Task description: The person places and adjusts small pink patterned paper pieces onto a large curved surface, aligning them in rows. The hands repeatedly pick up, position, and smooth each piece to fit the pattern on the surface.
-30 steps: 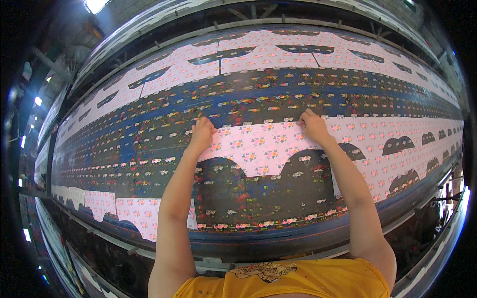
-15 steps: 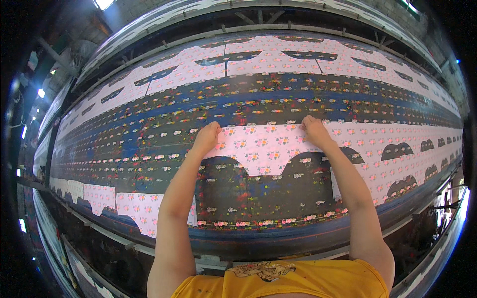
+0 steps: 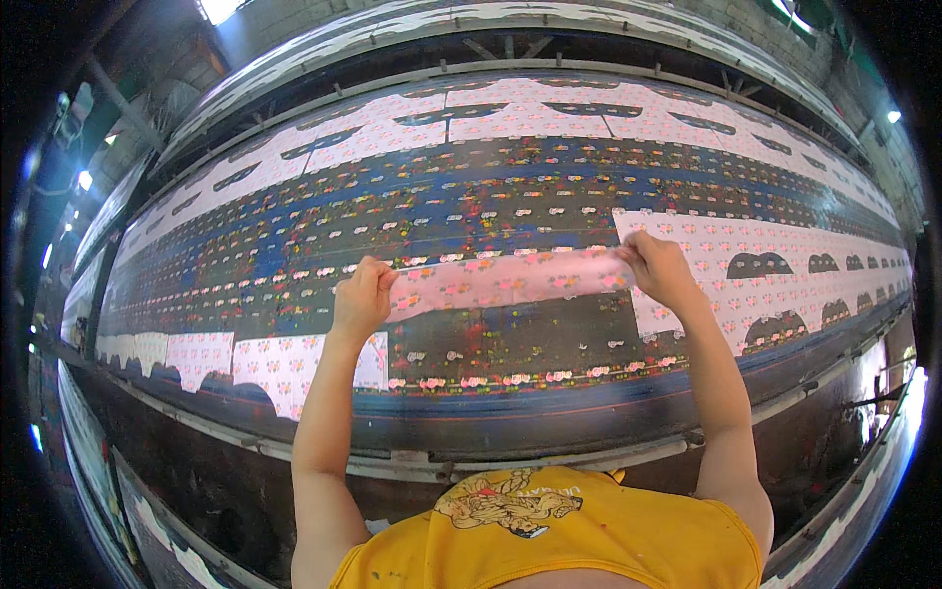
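Stretched between my two hands is a pink floral fabric piece (image 3: 510, 282), blurred a little by motion. My left hand (image 3: 363, 297) is closed on its left end, with the fingers pinched together. At the other end, my right hand (image 3: 663, 270) pinches the upper corner. The fabric hangs as a narrow band, partly folded over and raised at its held edge, above the dark printing table (image 3: 549, 339). Another flower-printed pink panel (image 3: 695, 236) lies flat just beyond my right hand. To the left of my left forearm, a smaller pink panel (image 3: 277, 358) with a curved cutout rests on the table.
Rows of printed flower marks and paint spots cover the long table. More pink floral panels (image 3: 471, 130) lie along its far side. A rail (image 3: 579, 454) runs along the near edge in front of my body. Another long table (image 3: 412, 39) stands behind.
Both hands have lifted the fabric piece's far edge and drawn it toward me. The piece lay flat before; now it hangs as a band, and the dark table beyond it is uncovered.
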Available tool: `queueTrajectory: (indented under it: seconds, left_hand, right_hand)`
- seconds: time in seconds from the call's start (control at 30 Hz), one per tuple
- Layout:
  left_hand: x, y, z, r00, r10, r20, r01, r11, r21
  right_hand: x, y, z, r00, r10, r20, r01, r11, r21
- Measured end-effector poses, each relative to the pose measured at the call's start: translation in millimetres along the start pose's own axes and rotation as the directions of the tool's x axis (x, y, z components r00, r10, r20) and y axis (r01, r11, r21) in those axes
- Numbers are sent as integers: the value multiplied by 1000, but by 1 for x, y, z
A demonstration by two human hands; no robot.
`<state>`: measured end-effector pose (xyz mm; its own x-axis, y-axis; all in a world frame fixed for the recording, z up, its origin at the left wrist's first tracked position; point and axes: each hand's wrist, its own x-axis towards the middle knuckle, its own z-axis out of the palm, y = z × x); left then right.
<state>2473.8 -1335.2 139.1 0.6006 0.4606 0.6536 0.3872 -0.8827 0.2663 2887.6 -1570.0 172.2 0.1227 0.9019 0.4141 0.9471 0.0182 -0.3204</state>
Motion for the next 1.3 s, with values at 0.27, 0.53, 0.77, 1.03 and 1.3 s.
queueTrajectory:
  seconds: [0.27,0.53,0.77,1.03,1.3]
  left_hand:
    - [-68,57,-63,991,25,131,-31,999,45]
    - [-118,5,34,905,-90,416,18,985,174]
    - [-121,-1,55,923,-101,371,14,973,231]
    - [-121,49,69,936,-60,347,40,997,64]
    - [-57,150,138,927,93,364,-70,995,-77]
  right_hand:
    - [-82,-60,-41,992,89,88,-102,983,154]
    - [-97,-9,78,976,101,195,-110,993,35]
    - [-104,10,103,950,256,179,-230,961,-154]
    - [-169,36,50,903,391,176,-352,910,-218]
    - [-212,153,-14,893,445,73,-413,872,-264]
